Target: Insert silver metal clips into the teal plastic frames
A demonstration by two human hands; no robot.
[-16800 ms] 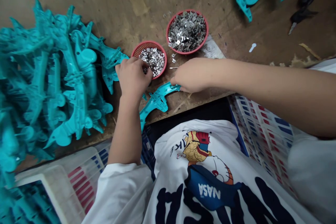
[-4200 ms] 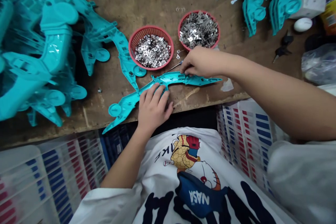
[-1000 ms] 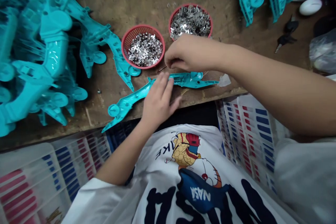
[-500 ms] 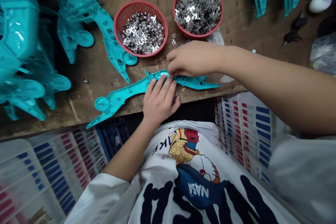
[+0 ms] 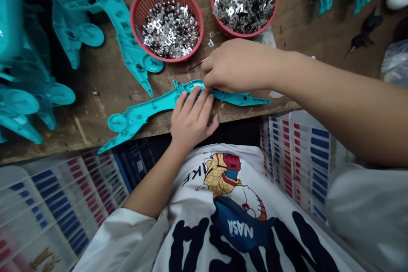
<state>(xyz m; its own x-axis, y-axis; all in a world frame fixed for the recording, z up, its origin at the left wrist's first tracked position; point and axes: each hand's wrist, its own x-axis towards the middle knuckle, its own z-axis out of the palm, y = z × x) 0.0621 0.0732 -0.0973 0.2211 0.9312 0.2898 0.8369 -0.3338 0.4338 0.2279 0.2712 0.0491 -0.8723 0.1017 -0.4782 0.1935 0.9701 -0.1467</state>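
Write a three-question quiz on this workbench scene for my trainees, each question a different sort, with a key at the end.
1. True or false: the fingers of the left hand lie across the long turquoise part.

2. Multiple choice: what does the red basket on the picture's left hold?
A) Wooden pegs
B) Small shiny metal pieces
C) Blue bottle caps

3. Short answer: which of the person's two hands is nearer the red basket on the picture's right?

Key:
1. True.
2. B.
3. The right hand.
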